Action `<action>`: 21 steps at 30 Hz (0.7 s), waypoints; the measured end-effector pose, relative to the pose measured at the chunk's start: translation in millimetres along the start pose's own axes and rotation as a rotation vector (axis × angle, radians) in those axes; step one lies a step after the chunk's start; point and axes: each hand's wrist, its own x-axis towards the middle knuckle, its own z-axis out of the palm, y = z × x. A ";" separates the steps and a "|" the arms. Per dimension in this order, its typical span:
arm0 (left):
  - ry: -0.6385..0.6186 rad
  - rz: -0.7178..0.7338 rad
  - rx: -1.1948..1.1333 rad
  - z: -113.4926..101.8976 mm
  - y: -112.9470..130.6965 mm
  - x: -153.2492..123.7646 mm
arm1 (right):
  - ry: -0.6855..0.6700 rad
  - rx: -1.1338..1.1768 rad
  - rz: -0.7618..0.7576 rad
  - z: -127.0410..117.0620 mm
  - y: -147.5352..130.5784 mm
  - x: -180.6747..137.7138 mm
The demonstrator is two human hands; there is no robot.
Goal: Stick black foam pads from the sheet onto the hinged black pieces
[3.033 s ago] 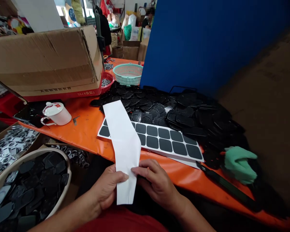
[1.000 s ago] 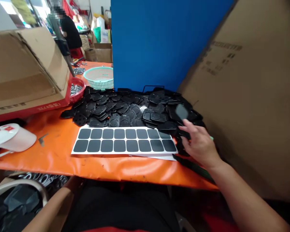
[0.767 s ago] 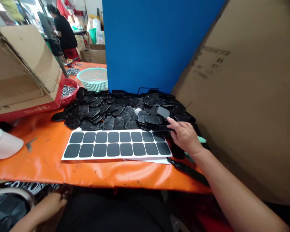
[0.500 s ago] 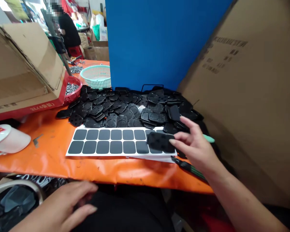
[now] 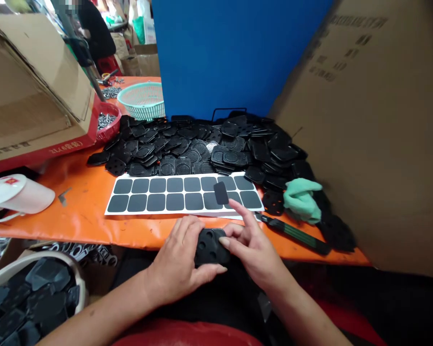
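Observation:
My left hand (image 5: 180, 257) grips a black plastic piece with round holes (image 5: 208, 246) at the table's near edge. My right hand (image 5: 254, 245) touches the same piece with thumb and lower fingers, while its raised index finger carries a dark grey sticker pad (image 5: 221, 193) on the tip. Just beyond lies a white sheet of dark grey sticker pads (image 5: 166, 194) in two rows on the orange table (image 5: 82, 211). Behind the sheet spreads a heap of black plastic pieces (image 5: 202, 144).
A green cloth (image 5: 301, 199) and a black-green tool (image 5: 296, 235) lie right of the sheet. A white mug (image 5: 18, 194) lies on its side at left. A bowl of black pieces (image 5: 29, 298) sits lower left. Cardboard boxes (image 5: 32, 91), a teal basket (image 5: 142, 98), and a blue panel (image 5: 231, 53) stand behind.
My right hand brought a black piece from the heap to the table's near edge. My left hand rose from my lap and took hold of it. A sticker pad now sits on my right index fingertip.

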 end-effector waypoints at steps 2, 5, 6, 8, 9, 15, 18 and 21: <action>0.080 0.054 -0.047 5.3 -0.4 -4.5 | 0.020 0.033 -0.009 1.7 0.2 -3.3; 0.191 0.072 -0.172 10.4 0.9 -9.6 | 0.038 0.104 -0.009 6.2 2.8 -8.3; 0.220 0.035 -0.256 10.2 2.5 -10.2 | 0.036 0.138 0.007 8.4 4.9 -10.0; 0.264 -0.123 -0.514 6.5 7.0 -8.9 | 0.020 0.200 0.064 12.7 11.3 -13.1; 0.280 -0.229 -0.682 3.4 9.6 -7.0 | 0.018 0.210 0.081 14.4 15.1 -14.4; 0.369 -0.714 -1.529 -7.3 16.6 6.8 | 0.062 -0.169 -0.521 13.3 26.1 -14.3; 0.244 -0.749 -1.609 -2.9 11.1 4.6 | -0.054 -0.327 -0.655 11.7 19.9 -13.1; 0.011 -0.738 -1.621 -5.6 -1.6 -0.1 | -0.041 -0.209 -0.471 8.7 10.4 -13.0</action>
